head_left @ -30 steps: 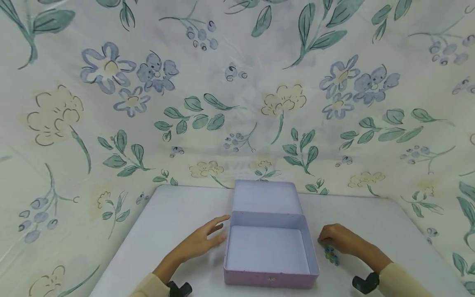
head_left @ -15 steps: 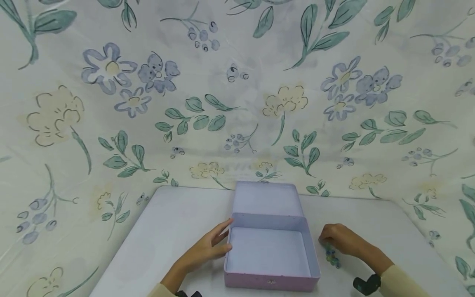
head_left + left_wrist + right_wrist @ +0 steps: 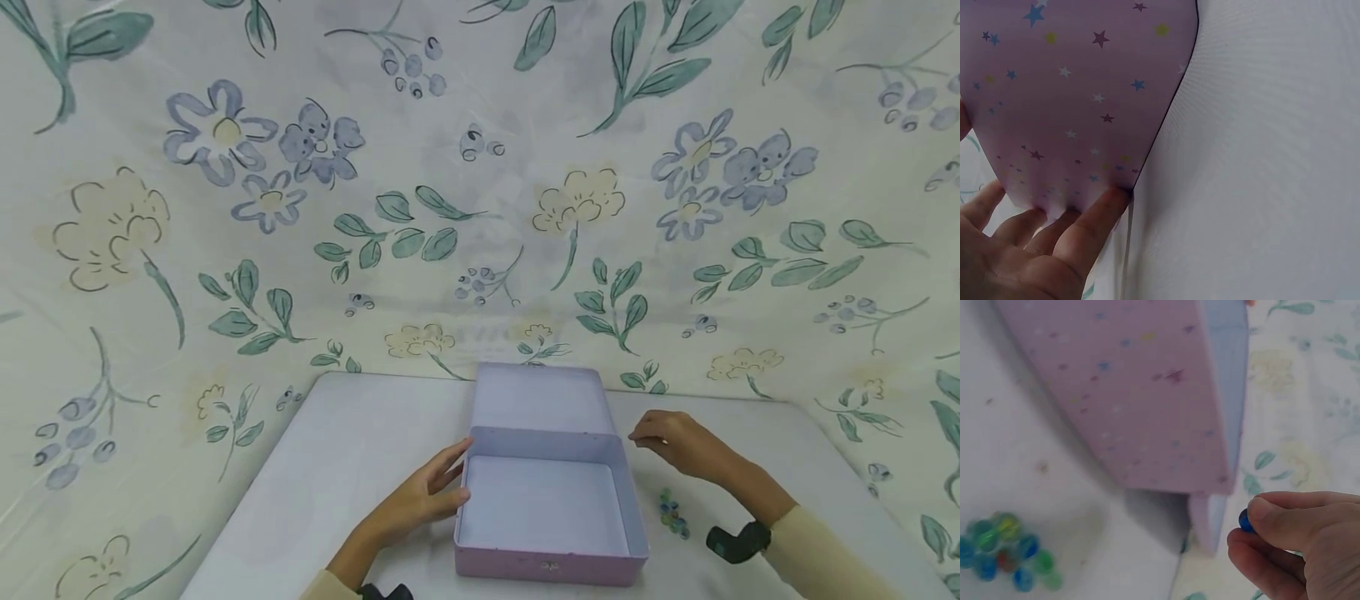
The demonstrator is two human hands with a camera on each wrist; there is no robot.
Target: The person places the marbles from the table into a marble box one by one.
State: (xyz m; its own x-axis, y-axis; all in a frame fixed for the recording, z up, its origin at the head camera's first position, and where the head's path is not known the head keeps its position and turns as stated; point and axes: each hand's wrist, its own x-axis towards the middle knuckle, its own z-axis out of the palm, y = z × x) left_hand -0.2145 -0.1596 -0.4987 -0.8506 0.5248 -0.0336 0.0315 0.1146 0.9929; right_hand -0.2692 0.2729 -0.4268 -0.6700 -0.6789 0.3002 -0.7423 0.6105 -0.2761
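An open lilac tin box [image 3: 547, 508] stands on the table, its lid tipped back and its inside bare. Star prints cover its outer wall [image 3: 1085, 94] in the left wrist view. My left hand [image 3: 415, 502] rests against the box's left side, fingertips touching the wall. Beyond the box's right rear corner, my right hand [image 3: 686, 446] is raised and pinches a blue marble [image 3: 1245, 520] between thumb and finger. A cluster of glass marbles [image 3: 672, 514], mostly green and blue, lies on the table right of the box, below that hand.
The white table [image 3: 360, 433] extends to both sides of the box. Behind it hangs a floral cloth [image 3: 480, 208]. The box lid [image 3: 538, 398] leans back at the rear. A dark wrist camera [image 3: 738, 542] sits on the right forearm near the marbles.
My right hand has lifted from the marble cluster and moved up and slightly left with one marble. My left hand has moved right against the box wall.
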